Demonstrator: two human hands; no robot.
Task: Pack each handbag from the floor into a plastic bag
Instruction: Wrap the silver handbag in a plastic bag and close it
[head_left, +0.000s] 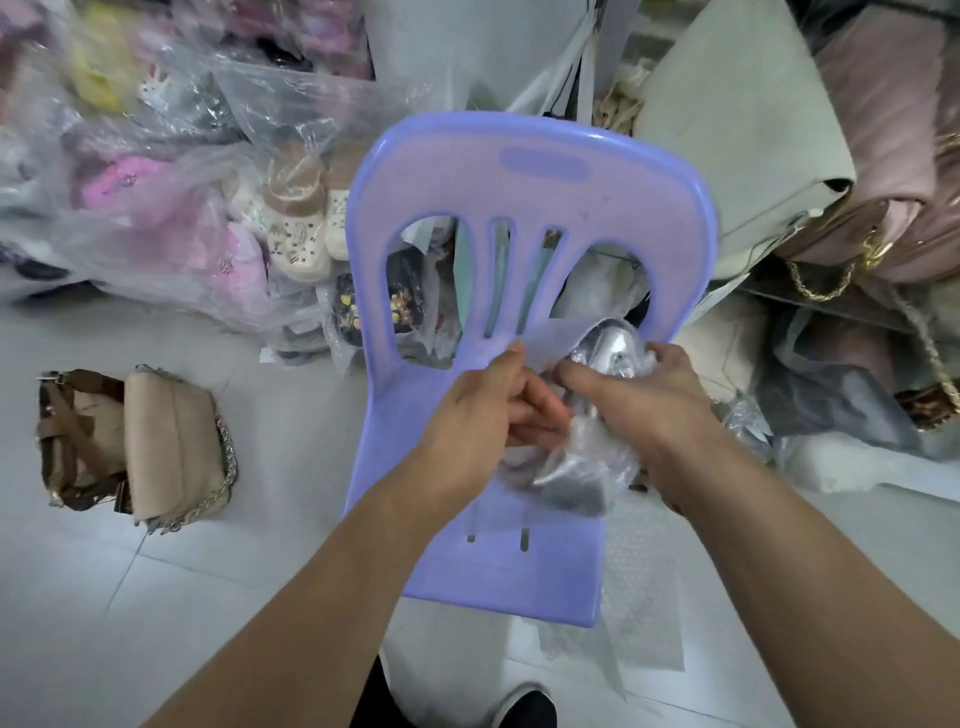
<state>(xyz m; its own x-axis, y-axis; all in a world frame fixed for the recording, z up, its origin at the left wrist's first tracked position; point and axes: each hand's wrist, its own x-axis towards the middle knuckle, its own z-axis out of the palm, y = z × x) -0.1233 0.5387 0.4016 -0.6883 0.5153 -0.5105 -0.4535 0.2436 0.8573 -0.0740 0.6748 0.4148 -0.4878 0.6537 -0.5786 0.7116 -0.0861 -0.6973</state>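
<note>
Left hand and right hand pinch the plastic bag round a silver item, likely closing it; next, the 2 handbags well left of the left hand need picking up

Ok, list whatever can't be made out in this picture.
Head view:
- Contents of the plastic bag: covered by the left hand, the right hand and crinkled film; only something silvery shows.
- Goods behind the chair: its back hides most of them.
- The bagged pile at top left: blurred, with glare on the film.
- A shoe: cut off by the bottom edge.
</note>
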